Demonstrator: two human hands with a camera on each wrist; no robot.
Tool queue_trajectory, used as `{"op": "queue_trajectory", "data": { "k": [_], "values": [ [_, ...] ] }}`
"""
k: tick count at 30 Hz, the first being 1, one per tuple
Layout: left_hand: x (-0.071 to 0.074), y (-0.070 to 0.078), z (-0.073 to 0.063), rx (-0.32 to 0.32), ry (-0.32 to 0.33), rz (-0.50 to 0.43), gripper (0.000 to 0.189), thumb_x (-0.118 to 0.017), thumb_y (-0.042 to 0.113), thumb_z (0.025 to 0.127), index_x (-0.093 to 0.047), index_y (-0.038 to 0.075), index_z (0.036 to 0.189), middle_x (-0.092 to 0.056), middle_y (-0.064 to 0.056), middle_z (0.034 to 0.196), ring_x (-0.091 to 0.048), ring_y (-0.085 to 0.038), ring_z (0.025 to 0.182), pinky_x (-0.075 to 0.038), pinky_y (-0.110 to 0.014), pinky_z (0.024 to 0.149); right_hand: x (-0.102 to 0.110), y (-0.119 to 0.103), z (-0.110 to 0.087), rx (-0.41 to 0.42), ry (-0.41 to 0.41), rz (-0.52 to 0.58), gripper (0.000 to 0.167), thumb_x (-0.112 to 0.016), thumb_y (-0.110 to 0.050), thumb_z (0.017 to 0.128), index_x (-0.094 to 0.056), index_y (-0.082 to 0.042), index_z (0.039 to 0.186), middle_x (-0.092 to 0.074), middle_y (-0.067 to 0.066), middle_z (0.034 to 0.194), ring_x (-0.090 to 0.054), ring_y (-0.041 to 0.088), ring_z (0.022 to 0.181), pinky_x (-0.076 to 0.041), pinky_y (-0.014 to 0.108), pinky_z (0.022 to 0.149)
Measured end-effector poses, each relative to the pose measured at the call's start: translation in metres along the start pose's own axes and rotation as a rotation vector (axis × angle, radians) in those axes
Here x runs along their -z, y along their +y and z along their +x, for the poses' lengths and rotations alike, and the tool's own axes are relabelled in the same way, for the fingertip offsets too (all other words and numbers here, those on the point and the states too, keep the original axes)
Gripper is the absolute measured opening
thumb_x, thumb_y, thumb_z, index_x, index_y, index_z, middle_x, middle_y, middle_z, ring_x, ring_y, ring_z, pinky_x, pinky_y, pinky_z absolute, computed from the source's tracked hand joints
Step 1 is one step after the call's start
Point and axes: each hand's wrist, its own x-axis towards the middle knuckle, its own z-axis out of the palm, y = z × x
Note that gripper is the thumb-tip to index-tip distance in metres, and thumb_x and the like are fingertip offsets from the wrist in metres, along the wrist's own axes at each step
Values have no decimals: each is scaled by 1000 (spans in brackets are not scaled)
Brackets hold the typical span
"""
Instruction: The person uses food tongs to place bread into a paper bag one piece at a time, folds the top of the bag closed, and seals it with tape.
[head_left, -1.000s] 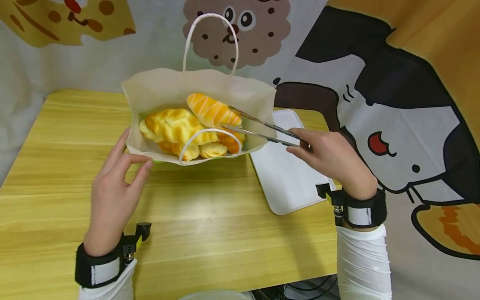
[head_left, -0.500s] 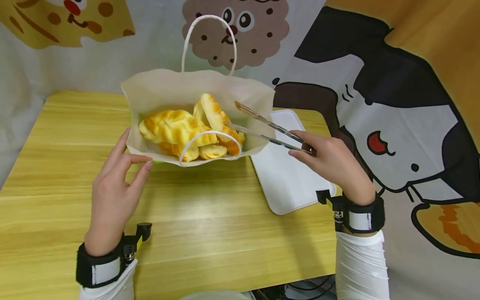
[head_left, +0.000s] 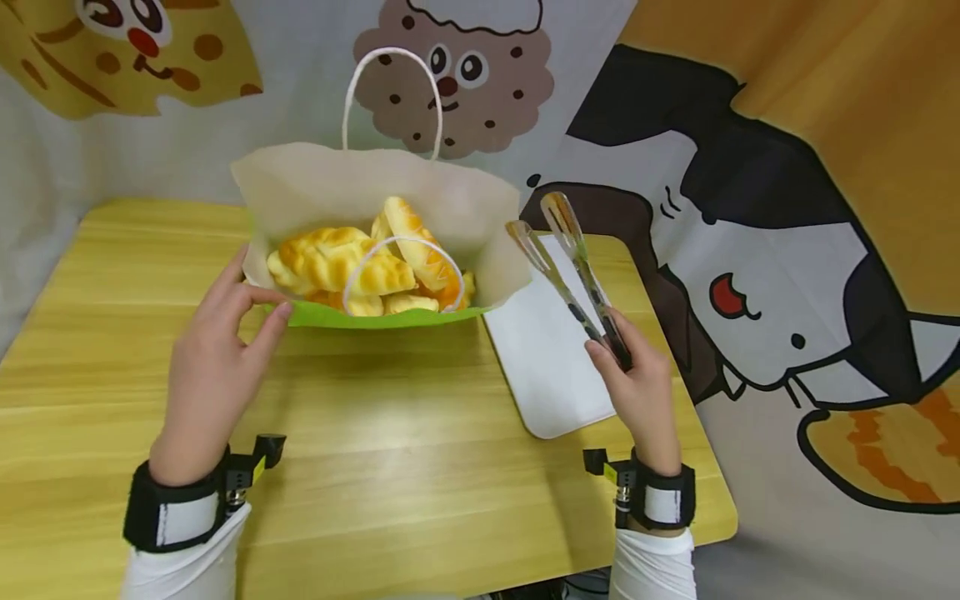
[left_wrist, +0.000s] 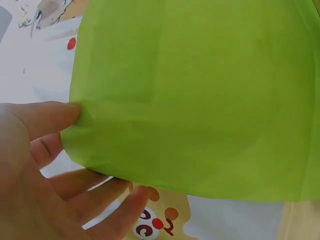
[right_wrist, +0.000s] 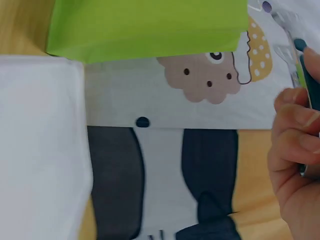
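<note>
A paper bag (head_left: 390, 317), green outside and cream inside, stands with its mouth spread wide. Several breads lie in it, among them a bumpy golden loaf (head_left: 337, 258) and a striped orange-yellow bread (head_left: 414, 242) leaning across the others. My left hand (head_left: 213, 358) holds the bag's left edge; in the left wrist view the thumb touches the green side (left_wrist: 190, 100) and the index finger goes behind the edge. Metal tongs (head_left: 582, 258) are gripped by my right hand (head_left: 641, 392). Their tips are apart, nothing between them, right of the bag.
A white tray (head_left: 536, 367) lies on the wooden table (head_left: 375, 475), right of the bag and below the tongs. Two white handles rise from the bag; the rear handle (head_left: 348, 100) stands upright. A printed cloth (head_left: 300, 75) hangs behind the table.
The tongs let go of the striped bread, which tipped over among the other breads. My right hand then drew the tongs out to the right of the bag. My left hand stays at the bag.
</note>
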Motion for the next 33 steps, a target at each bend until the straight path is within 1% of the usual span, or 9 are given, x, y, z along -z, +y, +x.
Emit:
{"op": "queue_trajectory", "data": {
  "k": [1, 3, 7, 13, 18, 21, 25, 30, 33],
  "values": [
    [1, -1, 5, 5, -13, 10, 16, -69, 10, 94, -66, -1, 106, -39, -8, 159, -46, -43, 138, -49, -47, 72, -3, 1, -5, -26, 23, 26, 47, -70, -6, 92, -60, -9, 138, -55, 8, 78, -43, 7, 64, -34, 17, 57],
    [2, -4, 15, 24, -36, 0, 18, -67, 12, 96, -65, -2, 107, -39, -8, 160, -50, -45, 133, -48, -56, 78, -9, 2, -12, -81, 71, 64, 46, -69, -7, 93, -60, -11, 138, -57, 5, 80, -44, 7, 64, -35, 17, 57],
    [0, -10, 35, 59, -47, -5, 22, -63, 16, 99, -64, -4, 109, -41, -6, 158, -53, -41, 132, -52, -53, 88, -21, 4, -24, -182, 142, 123, 44, -68, -11, 95, -61, -14, 138, -53, -1, 80, -44, 8, 63, -36, 18, 57],
    [-7, -22, 57, 113, -40, -24, 26, -60, 19, 101, -60, -4, 112, -43, -8, 157, -48, -38, 139, -49, -60, 98, -39, 9, -31, -266, 134, 174, 43, -67, -15, 97, -60, -17, 139, -56, -3, 85, -47, 10, 67, -39, 18, 59],
    [-16, -35, 73, 140, -36, -17, 28, -56, 24, 103, -59, -1, 114, -54, -16, 146, -57, -40, 126, -52, -58, 95, -50, 16, -29, -283, 106, 179, 42, -66, -20, 98, -60, -17, 139, -61, 5, 89, -48, 13, 69, -40, 19, 59],
    [-20, -42, 86, 134, -43, 19, 32, -52, 30, 104, -59, 1, 117, -60, -20, 138, -67, -35, 83, -57, -40, 71, -61, 21, -29, -301, 88, 137, 42, -66, -25, 98, -59, -16, 138, -61, 7, 86, -48, 12, 66, -40, 21, 57],
    [-22, -48, 103, 111, -53, 56, 36, -50, 32, 104, -59, 0, 120, -60, -21, 137, -39, -20, 47, -30, -29, 46, -85, 24, -32, -291, -1, 42, 44, -67, -29, 97, -58, -11, 136, -56, 4, 75, -43, 9, 55, -36, 23, 50],
    [-21, -50, 121, 104, -17, 82, 36, -51, 30, 104, -59, -2, 120, -61, -24, 134, -38, -17, 53, -29, -28, 51, -123, 22, -31, -200, -127, -55, 42, -68, -26, 96, -58, -3, 129, -51, 0, 68, -36, 4, 51, -30, 20, 48],
    [-19, -56, 129, 128, -8, 80, 38, -50, 30, 105, -58, -3, 122, -60, -24, 137, -57, -28, 73, -43, -33, 64, -141, 19, -31, -211, -196, -64, 42, -68, -26, 96, -58, -4, 130, -51, -2, 68, -35, 5, 51, -29, 20, 48]
  ]
}}
